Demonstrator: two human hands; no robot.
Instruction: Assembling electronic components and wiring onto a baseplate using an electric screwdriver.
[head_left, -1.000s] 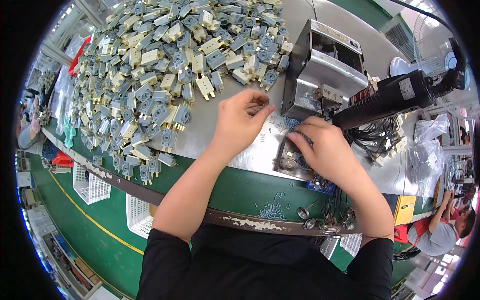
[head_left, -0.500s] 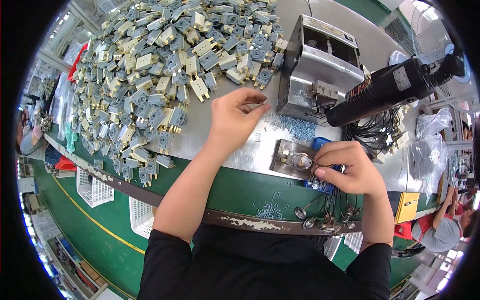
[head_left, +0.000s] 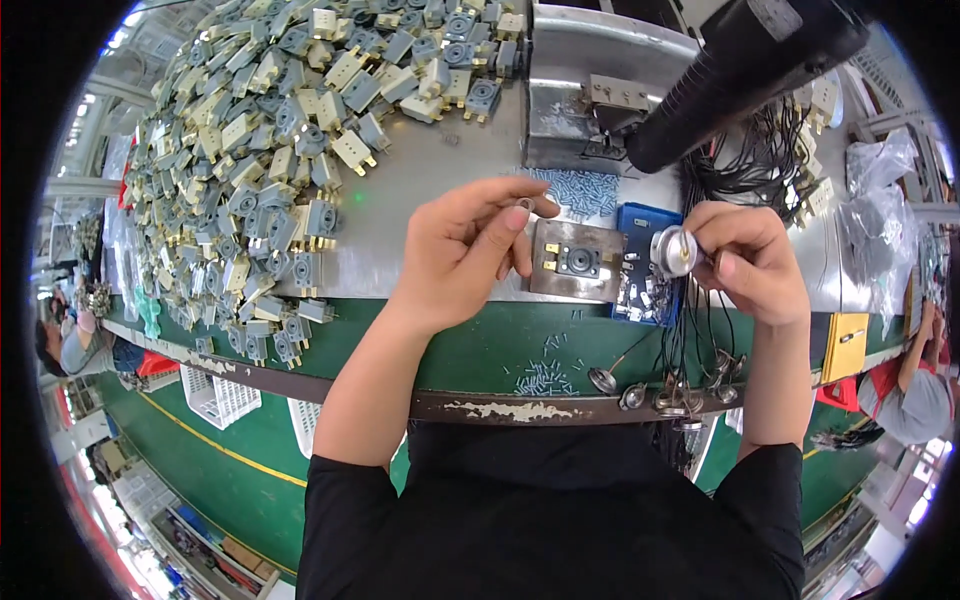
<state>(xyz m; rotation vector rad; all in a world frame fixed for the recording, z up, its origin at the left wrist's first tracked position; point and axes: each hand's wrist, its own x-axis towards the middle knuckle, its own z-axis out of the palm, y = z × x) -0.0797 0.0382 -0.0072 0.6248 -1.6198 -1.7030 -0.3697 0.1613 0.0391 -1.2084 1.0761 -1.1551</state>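
My right hand (head_left: 752, 258) grips a round silver metal disc part (head_left: 675, 252) by its edge, with a dark wire near it. It is held up over the right side of a shallow blue tray (head_left: 672, 220) of small metal pieces. To the left of the tray sits a flat metal fixture block (head_left: 605, 238). A grey square housing (head_left: 579, 260) with brass terminals lies in it. My left hand (head_left: 462, 245) hovers just left of the block, thumb and forefinger pinching a tiny metal piece (head_left: 527, 204) that looks ring-like.
A big heap of grey and cream housings (head_left: 290, 130) covers the left side. Loose screws (head_left: 580, 192) lie behind the block, more (head_left: 543, 378) near the front edge. A metal machine (head_left: 565, 95) and black cylinder (head_left: 730, 85) stand behind. Wired discs (head_left: 680, 395) hang at the edge.
My right hand has lifted the disc part off the fixture and moved it right, uncovering the grey housing. My left hand now sits close beside the block. The whole view has shifted.
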